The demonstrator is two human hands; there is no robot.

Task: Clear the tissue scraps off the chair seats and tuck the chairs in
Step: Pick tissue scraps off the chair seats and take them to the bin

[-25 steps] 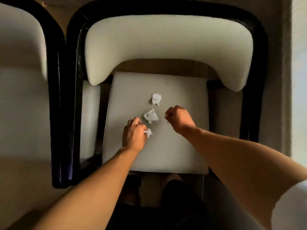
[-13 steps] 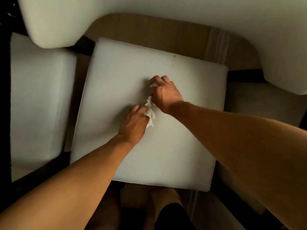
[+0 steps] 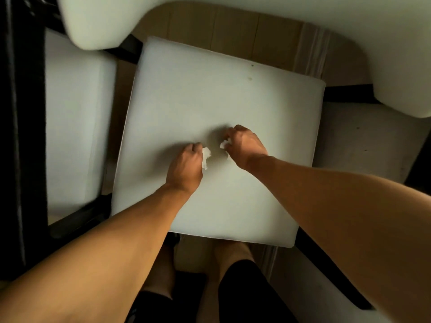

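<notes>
On the white chair seat [image 3: 191, 94], both hands hold tissue scraps [image 3: 206, 155].

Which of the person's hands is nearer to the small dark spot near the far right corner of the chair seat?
Right. The right hand, holding a tissue scrap, lies below and slightly left of the dark spot; the left hand is farther down and left.

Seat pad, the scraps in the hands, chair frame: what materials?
Seat pad: looks like matte off-white upholstery, with soft rounded edges; fabric or faux leather unclear.
Scraps: thin white crumpled tissue.
Chair frame: black with a glossy sheen, maybe lacquered wood or metal.
</notes>
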